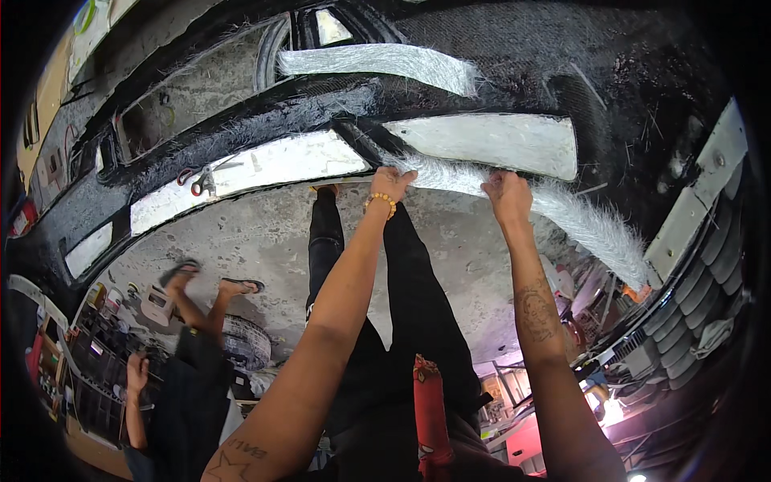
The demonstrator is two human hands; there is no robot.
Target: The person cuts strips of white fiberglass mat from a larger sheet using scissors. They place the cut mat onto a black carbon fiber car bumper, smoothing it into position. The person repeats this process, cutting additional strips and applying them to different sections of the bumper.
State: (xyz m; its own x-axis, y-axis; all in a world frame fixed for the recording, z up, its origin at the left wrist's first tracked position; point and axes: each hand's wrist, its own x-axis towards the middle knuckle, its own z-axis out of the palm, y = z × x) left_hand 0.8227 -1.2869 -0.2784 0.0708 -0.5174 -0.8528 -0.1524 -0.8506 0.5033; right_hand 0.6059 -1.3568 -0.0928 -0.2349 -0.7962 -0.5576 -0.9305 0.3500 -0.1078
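Note:
A long strip of white fibreglass matting (450, 176) with frayed ends runs along the near edge of a large black moulded shell (634, 153). My left hand (391, 185) pinches the strip near its left end, with a beaded bracelet at the wrist. Farther right, my right hand (508, 195) is closed on the strip's near edge, and the rest of the strip trails away to the right past it. Just beyond both hands lies a white panel section (490, 140) of the shell. Fingertips are partly hidden behind my knuckles.
A second fibreglass strip (377, 63) lies across the shell's far side. Scissors with red-lined handles (205, 180) rest on a white panel at left. Another person (189, 377) in dark clothes and sandals is on the concrete floor (265, 217), near a tyre (247, 341).

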